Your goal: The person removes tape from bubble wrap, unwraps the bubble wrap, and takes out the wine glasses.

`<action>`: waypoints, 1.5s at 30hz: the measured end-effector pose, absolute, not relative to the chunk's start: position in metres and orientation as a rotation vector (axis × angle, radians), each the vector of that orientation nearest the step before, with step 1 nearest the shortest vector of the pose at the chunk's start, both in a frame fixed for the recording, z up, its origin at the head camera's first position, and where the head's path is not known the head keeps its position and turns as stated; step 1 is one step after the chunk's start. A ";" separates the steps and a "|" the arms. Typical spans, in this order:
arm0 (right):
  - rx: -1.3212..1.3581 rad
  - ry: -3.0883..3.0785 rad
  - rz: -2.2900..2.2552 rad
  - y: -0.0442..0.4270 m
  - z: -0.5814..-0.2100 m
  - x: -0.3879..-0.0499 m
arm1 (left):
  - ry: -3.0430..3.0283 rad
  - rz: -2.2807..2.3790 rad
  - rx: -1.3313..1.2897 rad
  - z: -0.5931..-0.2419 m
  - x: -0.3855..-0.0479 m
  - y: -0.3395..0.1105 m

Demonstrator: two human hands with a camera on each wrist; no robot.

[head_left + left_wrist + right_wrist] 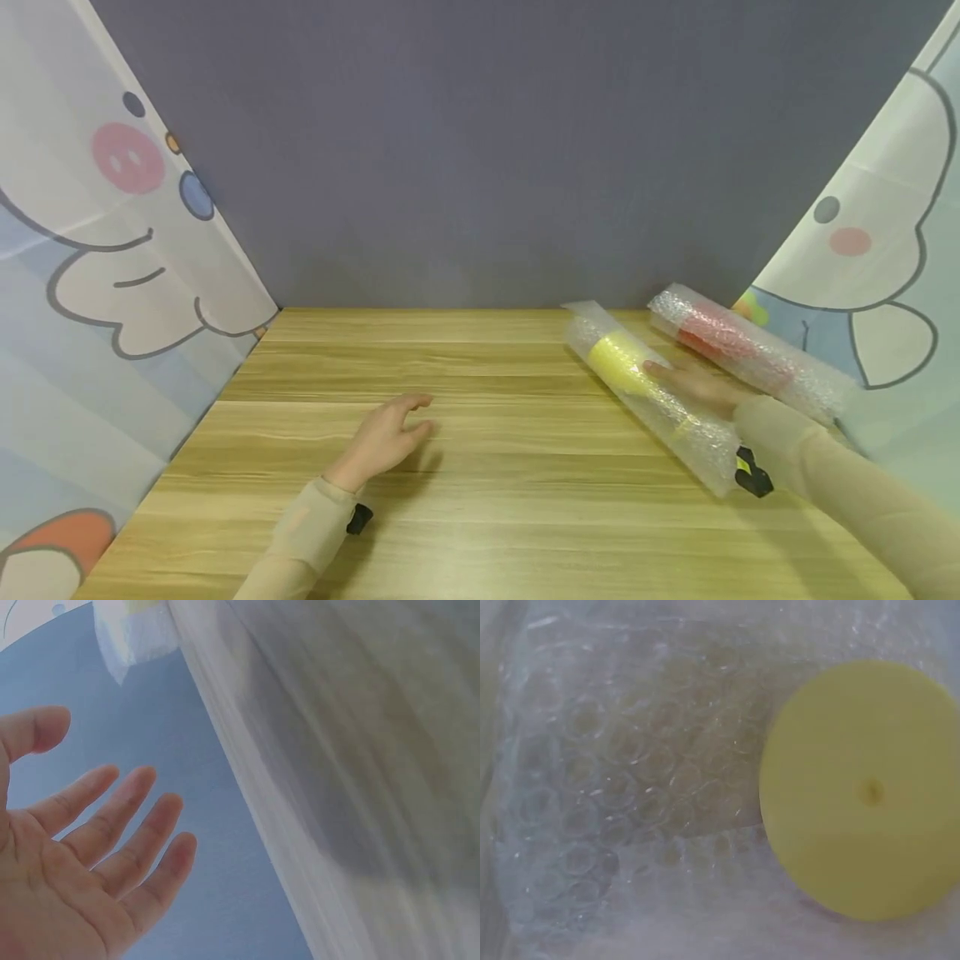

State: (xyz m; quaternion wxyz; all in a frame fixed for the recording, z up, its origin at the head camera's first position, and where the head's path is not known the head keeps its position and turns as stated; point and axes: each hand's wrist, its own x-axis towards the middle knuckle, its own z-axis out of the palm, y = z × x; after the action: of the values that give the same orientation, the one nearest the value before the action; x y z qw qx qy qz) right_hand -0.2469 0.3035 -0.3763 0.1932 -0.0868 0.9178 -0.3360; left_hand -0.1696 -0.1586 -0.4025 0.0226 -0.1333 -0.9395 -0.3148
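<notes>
A long bubble-wrapped roll (622, 362), with a yellow cylinder inside, lies slanted on the right half of the table. My right hand (697, 387) is at its right side, the fingers reaching over the wrap with the thumb out of sight. In the right wrist view a flat yellow disc (862, 791) with a small central dimple shows against bubble wrap (645, 765); the hand itself is not seen there. Left of the roll, my left hand (384, 440) hovers over the table, holding nothing. Its fingers (124, 844) are spread and slightly bent.
Behind the right forearm, a second bubble-wrapped roll (720, 333), red inside, lies along the right edge. The wood-grain table (480, 500) ends at a grey back wall (465, 150). Cartoon-printed cloth (90, 275) hangs at both sides.
</notes>
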 end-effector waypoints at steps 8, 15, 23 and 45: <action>-0.196 2.463 -0.989 0.287 -0.378 -0.250 | -2.921 -0.960 -0.448 -0.396 -0.175 -0.152; -0.181 2.389 -0.986 0.265 -0.377 -0.250 | -2.950 -0.986 -0.491 -0.394 -0.184 -0.140; -0.169 2.381 -1.015 0.246 -0.379 -0.249 | -3.025 -1.380 -0.698 -0.401 -0.210 -0.092; -0.281 2.177 -1.238 0.211 -0.389 -0.255 | -2.477 -2.278 0.053 -0.417 -0.244 0.012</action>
State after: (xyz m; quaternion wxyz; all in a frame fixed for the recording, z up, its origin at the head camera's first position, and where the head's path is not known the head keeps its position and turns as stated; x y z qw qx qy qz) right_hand -0.2550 0.2108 -0.3889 0.3057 -0.1062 0.8225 -0.4677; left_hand -0.2436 0.0124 -0.4166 -0.1119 0.0156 -0.7313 -0.6726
